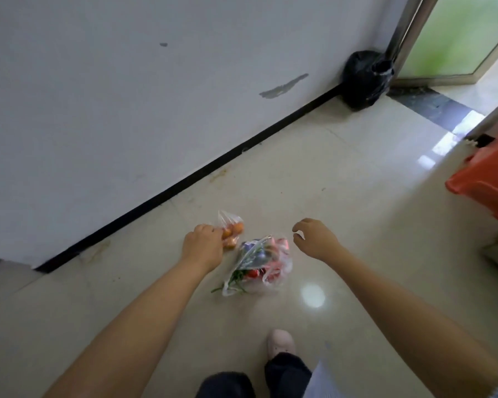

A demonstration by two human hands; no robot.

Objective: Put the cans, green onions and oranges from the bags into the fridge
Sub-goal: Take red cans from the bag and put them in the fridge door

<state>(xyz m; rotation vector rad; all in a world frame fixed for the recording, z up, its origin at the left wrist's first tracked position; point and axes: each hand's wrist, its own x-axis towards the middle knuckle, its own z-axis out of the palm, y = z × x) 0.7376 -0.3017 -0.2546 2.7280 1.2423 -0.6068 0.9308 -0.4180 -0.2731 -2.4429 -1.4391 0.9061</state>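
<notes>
We note two clear plastic bags lying on the tiled floor, near the black skirting of the white wall (98, 96). The smaller bag of oranges (232, 229) sits nearer the wall; the larger bag (260, 264) lies just beside it, towards our feet, holding red cans (253, 273) and green onions (236, 280) whose green ends poke out of its mouth onto the floor (342, 196).

Our left hand (203, 244) is down at the orange bag, fingers (210, 229) curled in against the plastic at its neck; we judge this a grip on the bag, though the exact pinch point is hidden behind the knuckles. Gathering the neck would keep the fruit from rolling out on the lift.

Our right hand (314, 239) hovers above and to the right of the larger bag, apart from it, fingers loosely curved and holding nothing. We judge it is placed to take that bag's handles.

No fridge is in view. A black rubbish bag (362, 79) sits in the far corner by a door frame; an orange bin (486, 185) stands at the right edge. One pale shoe (281, 341) shows below.

Task status, by our reading: nothing stored yet.
</notes>
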